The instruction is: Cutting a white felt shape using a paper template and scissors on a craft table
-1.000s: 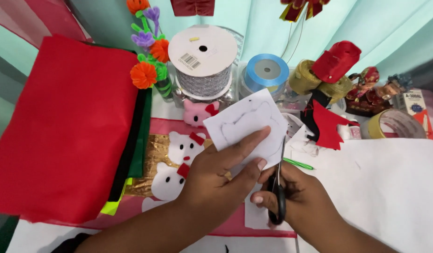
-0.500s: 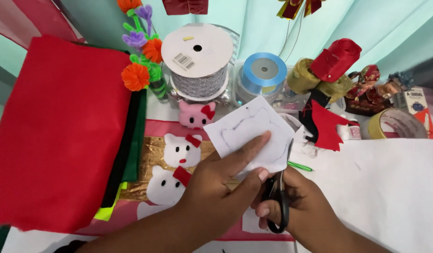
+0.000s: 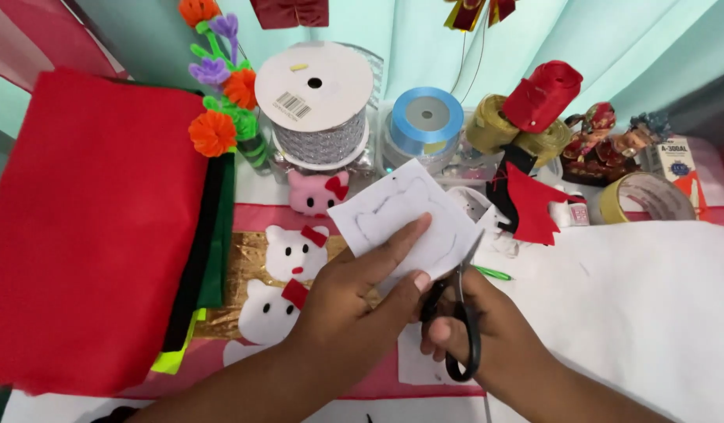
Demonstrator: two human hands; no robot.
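My left hand (image 3: 360,294) pinches a white felt piece (image 3: 393,211) with a pencilled cat-head outline, holding it tilted above the table. My right hand (image 3: 487,337) grips black-handled scissors (image 3: 458,313), whose blades meet the lower right edge of the felt. Below the hands lies another white felt scrap (image 3: 415,366), partly hidden by them.
A stack of red, black and green felt sheets (image 3: 88,227) fills the left. White cat-face cutouts with red bows (image 3: 295,252) lie on gold fabric. Behind stand a silver ribbon spool (image 3: 319,106), a blue spool (image 3: 426,121), pipe-cleaner flowers (image 3: 221,102), red ribbon (image 3: 542,94), a tape roll (image 3: 648,196). White felt (image 3: 628,305) covers the right.
The felt piece has turned slightly in my left hand, and the scissors have advanced along its right edge. The view shifted a little.
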